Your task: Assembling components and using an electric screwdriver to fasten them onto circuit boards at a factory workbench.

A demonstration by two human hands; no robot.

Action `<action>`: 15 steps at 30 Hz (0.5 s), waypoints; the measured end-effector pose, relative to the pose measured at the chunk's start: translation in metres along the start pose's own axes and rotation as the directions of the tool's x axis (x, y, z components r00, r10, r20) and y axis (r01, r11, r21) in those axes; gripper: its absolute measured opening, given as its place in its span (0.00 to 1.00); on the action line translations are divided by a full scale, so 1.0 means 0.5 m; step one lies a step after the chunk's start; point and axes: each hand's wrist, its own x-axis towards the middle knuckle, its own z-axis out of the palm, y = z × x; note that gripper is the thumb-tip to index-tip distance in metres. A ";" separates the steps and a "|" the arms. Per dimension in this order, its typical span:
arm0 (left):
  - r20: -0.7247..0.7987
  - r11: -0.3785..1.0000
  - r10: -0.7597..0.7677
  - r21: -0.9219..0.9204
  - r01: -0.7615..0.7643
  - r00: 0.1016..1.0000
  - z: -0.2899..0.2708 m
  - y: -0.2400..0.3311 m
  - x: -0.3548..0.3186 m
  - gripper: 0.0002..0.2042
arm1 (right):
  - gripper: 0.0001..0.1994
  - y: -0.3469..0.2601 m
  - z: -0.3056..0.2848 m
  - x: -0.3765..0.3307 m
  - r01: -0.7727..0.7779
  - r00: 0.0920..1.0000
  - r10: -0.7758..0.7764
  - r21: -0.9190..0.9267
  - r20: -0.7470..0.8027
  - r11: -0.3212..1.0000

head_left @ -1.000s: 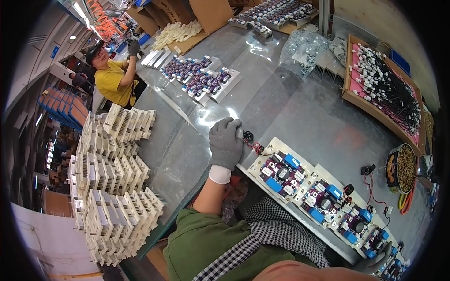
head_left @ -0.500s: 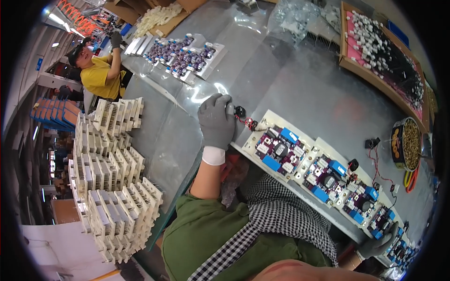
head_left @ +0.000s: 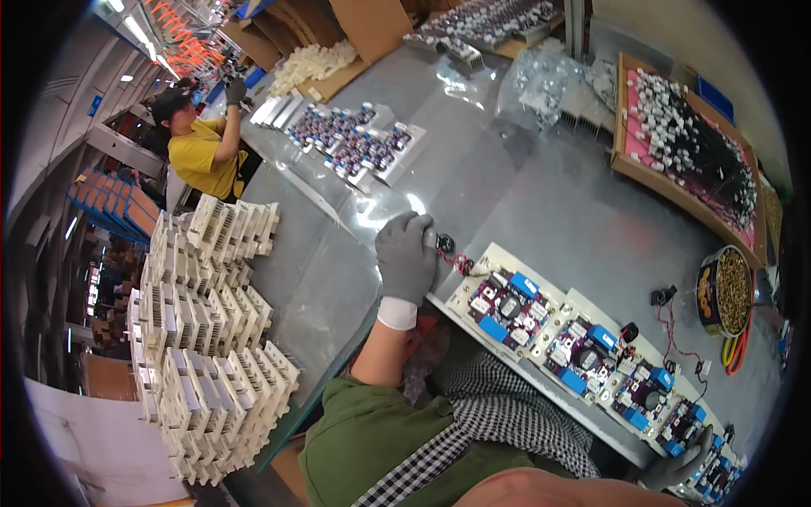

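Half-curling left hand [head_left: 407, 258] by black part [head_left: 443, 242], hold hidden; resting right hand [head_left: 686, 466] at near-right circuit boards [head_left: 583, 359], grip unclear; working over grey table [head_left: 541, 203].

The left hand [head_left: 405, 260] wears a gray glove and points up, with its back showing and its fingers bent. The left wrist [head_left: 397, 313] looks straight. The left forearm [head_left: 378, 358] is bare. The right hand [head_left: 688, 465], gloved in gray too, is low down; its fingers are hard to see.
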 end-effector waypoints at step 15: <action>-0.026 0.999 -0.020 -0.034 0.019 0.999 0.001 0.002 -0.002 0.11 | 0.25 0.040 0.000 0.003 -0.094 0.995 0.092 0.030 0.046 0.995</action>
